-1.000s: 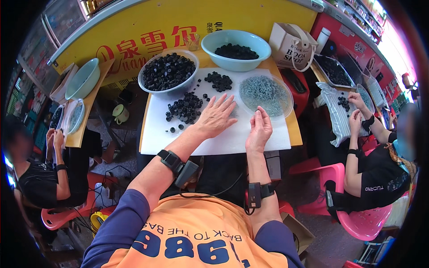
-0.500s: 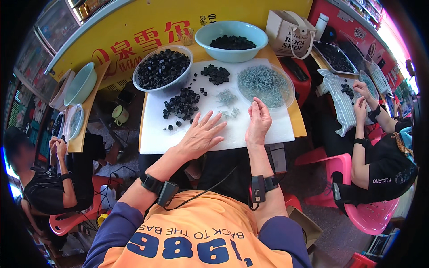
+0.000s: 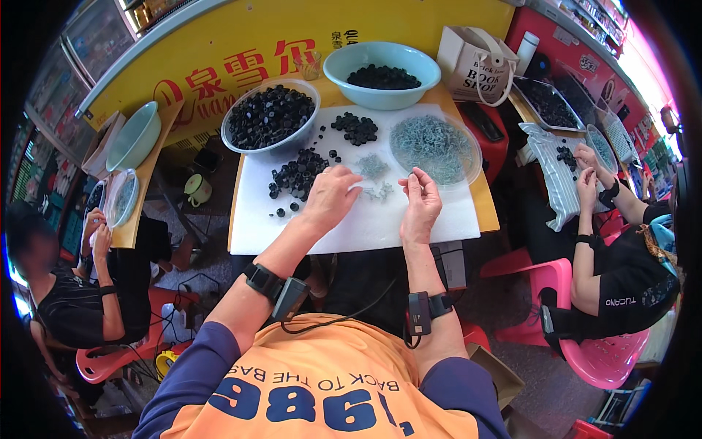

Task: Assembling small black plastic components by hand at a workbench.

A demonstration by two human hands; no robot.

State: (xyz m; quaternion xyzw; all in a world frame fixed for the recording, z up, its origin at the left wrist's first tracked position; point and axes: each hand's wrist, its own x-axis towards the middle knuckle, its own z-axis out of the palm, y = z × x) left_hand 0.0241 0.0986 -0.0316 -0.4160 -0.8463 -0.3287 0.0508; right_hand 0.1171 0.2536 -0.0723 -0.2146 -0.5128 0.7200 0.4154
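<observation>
My left hand (image 3: 333, 197) is over the near right side of a loose heap of small black caps (image 3: 292, 179). Its fingers are bent and drawn together; whatever they hold is hidden. To its right, my right hand (image 3: 421, 208) is raised above the white sheet (image 3: 439, 227) with thumb and fingers pinched. Anything in that pinch is too small to name. Between and beyond the hands lie small clusters of thin, pale grey-green pieces (image 3: 374, 167). More of these fill a shallow clear round tray (image 3: 474, 172) just past my right hand.
Behind the heap stands a clear tub (image 3: 228, 135) of black caps. A flat black cluster (image 3: 355, 129) lies beside it. A pale blue basin (image 3: 344, 88) and a canvas bag (image 3: 468, 69) are at the back. Two people work at side tables, left and right.
My left hand has gone from spread flat to bent fingers, moving a little right and away from me to the caps' edge. The right hand keeps its pinch, shifting slightly.
</observation>
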